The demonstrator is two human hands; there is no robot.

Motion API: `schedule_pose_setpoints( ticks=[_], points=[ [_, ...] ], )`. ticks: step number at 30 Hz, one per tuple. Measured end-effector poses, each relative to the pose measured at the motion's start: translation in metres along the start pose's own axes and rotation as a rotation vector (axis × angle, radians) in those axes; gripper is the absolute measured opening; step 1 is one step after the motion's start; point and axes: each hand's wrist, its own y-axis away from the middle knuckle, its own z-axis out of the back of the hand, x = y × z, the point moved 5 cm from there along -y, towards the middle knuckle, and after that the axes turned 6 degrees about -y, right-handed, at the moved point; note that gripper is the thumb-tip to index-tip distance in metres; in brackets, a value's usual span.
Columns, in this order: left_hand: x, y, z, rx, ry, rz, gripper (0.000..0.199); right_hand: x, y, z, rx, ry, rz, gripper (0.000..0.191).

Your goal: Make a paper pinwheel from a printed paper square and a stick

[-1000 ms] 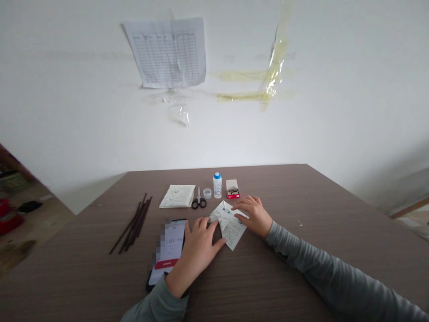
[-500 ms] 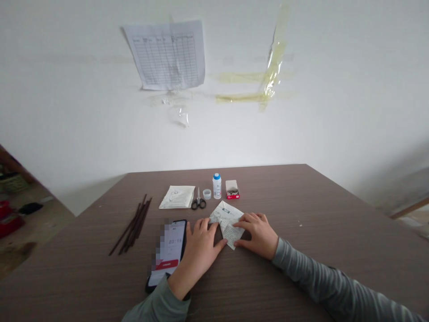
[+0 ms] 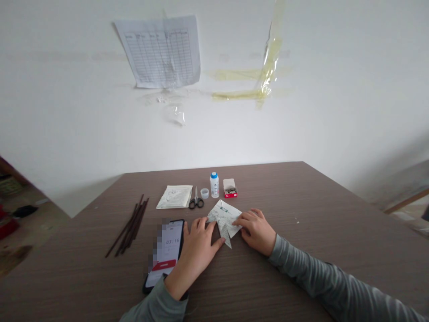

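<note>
Our left hand (image 3: 196, 255) and right hand (image 3: 256, 231) rest open on a printed sheet (image 3: 224, 221) — neither grip clamped — already folded to a point on the tabletop (image 3: 301, 201); scissors (image 3: 196, 202), white bottle (image 3: 214, 185) and dark sticks (image 3: 129, 226) lie apart, untouched

On the worktop (image 3: 301, 192), the folded paper (image 3: 224, 222) lies right of the phone (image 3: 166, 252), behind it the scissors (image 3: 196, 202), bottle (image 3: 214, 184) and box (image 3: 229, 188), with sticks (image 3: 129, 228) left of the phone

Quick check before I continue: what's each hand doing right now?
Left hand: open, fingertips on the folded printed paper.
Right hand: open, fingertips on the same paper.
</note>
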Motion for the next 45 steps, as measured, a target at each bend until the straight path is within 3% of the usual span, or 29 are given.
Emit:
schedule_pose_setpoints(
  ticks=[8, 13, 17, 21, 26, 45],
  points=[
    [0.005, -0.002, -0.007, -0.035, 0.037, -0.014, 0.058, -0.002, 0.000, -0.002, -0.024, 0.000, 0.019, 0.030],
    [0.007, -0.004, -0.020, -0.135, 0.016, -0.051, 0.051, -0.004, 0.000, -0.014, -0.045, 0.039, -0.020, 0.029],
    [0.004, -0.006, -0.025, -0.196, 0.041, -0.022, 0.057, 0.000, -0.002, -0.013, -0.006, 0.031, -0.069, 0.027],
    [-0.003, -0.007, -0.024, -0.147, 0.078, -0.047, 0.066, 0.006, -0.003, -0.002, 0.039, -0.051, -0.064, 0.027],
    [-0.007, -0.007, -0.021, -0.076, 0.080, -0.053, 0.068, 0.005, -0.004, 0.005, -0.035, -0.124, -0.119, 0.032],
    [-0.012, -0.007, -0.016, -0.077, 0.036, -0.045, 0.069, 0.006, 0.003, 0.001, -0.050, -0.001, -0.054, 0.027]
  ],
)
